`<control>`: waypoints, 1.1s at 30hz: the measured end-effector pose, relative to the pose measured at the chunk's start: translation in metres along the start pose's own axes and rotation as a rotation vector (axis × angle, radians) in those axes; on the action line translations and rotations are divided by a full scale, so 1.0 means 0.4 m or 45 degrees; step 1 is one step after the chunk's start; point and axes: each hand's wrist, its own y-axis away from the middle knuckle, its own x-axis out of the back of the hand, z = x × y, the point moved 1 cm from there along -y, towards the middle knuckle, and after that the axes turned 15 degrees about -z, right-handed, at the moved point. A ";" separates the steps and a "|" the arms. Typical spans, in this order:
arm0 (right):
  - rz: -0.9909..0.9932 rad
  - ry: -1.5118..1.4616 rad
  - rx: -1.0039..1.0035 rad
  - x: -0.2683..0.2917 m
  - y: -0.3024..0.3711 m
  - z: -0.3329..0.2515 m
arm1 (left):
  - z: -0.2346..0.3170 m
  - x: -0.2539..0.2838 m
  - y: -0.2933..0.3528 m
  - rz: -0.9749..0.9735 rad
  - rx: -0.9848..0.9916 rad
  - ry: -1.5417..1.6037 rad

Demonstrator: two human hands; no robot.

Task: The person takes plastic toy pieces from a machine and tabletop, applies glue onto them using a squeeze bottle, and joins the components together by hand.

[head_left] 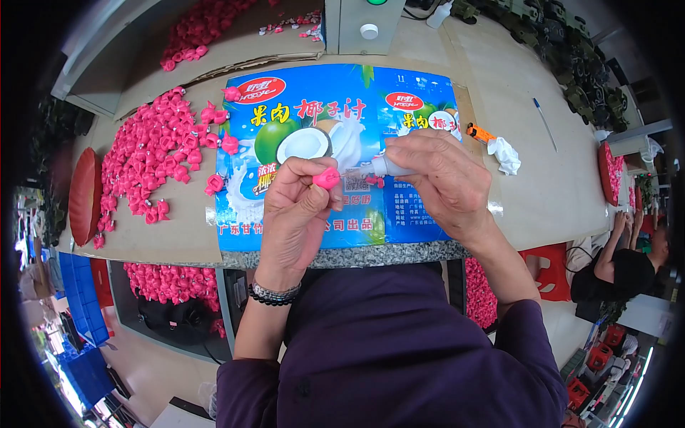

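Observation:
My left hand (294, 214) pinches a small glossy pink plastic piece (327, 177) between thumb and fingers. Opposite it, my right hand (451, 182) is closed round a small white squeeze bottle (386, 167), its narrow nozzle pointing left toward the pink piece. I cannot tell whether the tip touches it. Both hands are above a flat blue printed cardboard sheet (330, 78) with coconut pictures. A few small pink bits (375, 181) lie on the sheet just below the nozzle. Left of the sheet spreads a big heap of similar pink pieces (146, 146), several spilling onto its edge.
Right of the sheet lie an orange tube-like object (481, 133), a crumpled white tissue (504, 155) and a pen (544, 123). A red dish (85, 196) stands at the far left. At the back is a pale metal box (360, 32). Another person (628, 274) sits at the right.

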 end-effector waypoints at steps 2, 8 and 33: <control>0.007 -0.002 0.002 0.001 0.000 0.000 | -0.002 0.002 -0.003 -0.002 -0.015 -0.026; -0.023 -0.027 -0.027 0.010 -0.001 -0.013 | -0.002 -0.002 -0.003 0.032 -0.047 -0.053; -0.512 -0.184 -0.676 -0.026 0.051 0.137 | 0.004 0.022 0.017 0.077 0.001 0.051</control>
